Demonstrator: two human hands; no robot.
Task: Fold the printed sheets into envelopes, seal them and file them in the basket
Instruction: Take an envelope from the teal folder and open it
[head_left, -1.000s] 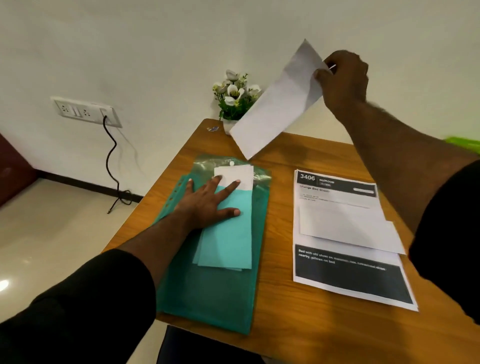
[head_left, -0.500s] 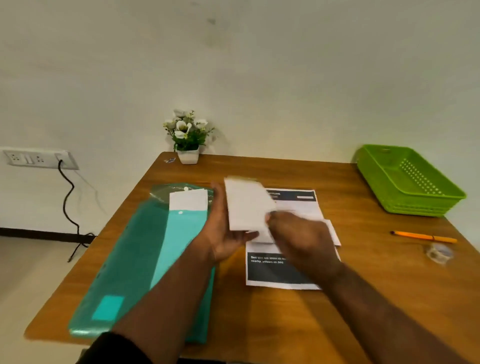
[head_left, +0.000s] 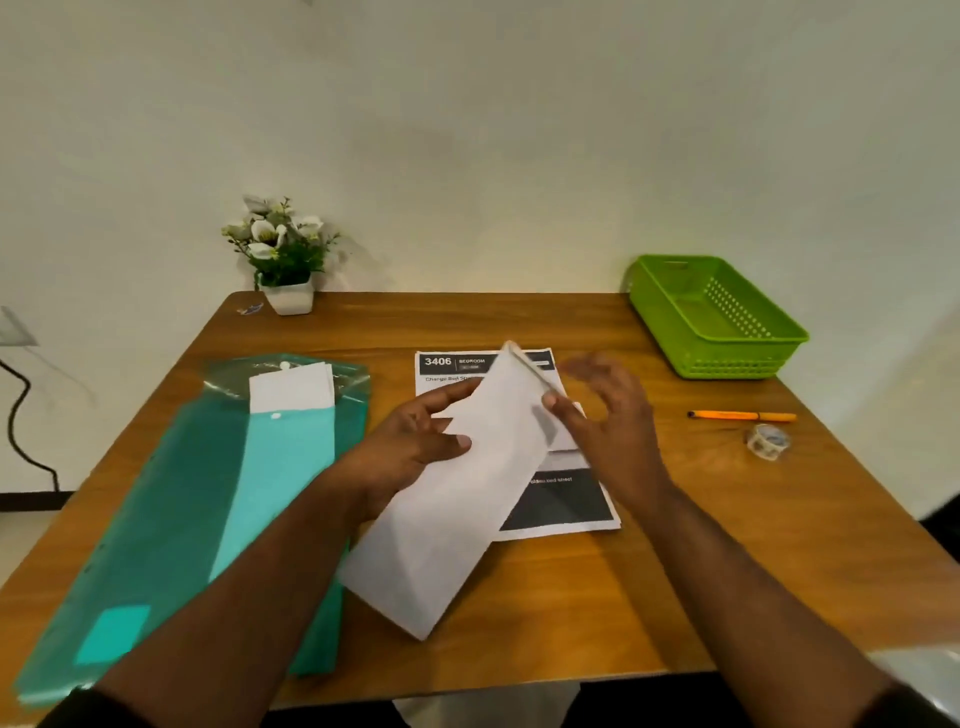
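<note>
You have a white envelope (head_left: 457, 499) held above the desk (head_left: 675, 545) at centre; your left hand (head_left: 410, 441) grips it, thumb on top, while your right hand (head_left: 608, 421) hovers with fingers loosely spread at its open mouth. The printed sheet (head_left: 566, 506) lies flat beneath, unfolded. Next, I judge: fold that sheet. The basket (head_left: 717, 317) waits at two o'clock.

I counted one white envelope (head_left: 457, 499) in the left grip (head_left: 410, 447), one printed sheet (head_left: 558, 499) under it, one green folder (head_left: 171, 519) left of the grip, and, right of the right grip (head_left: 610, 415), one basket (head_left: 717, 317), one pen (head_left: 740, 415), one tape roll (head_left: 768, 440).
</note>
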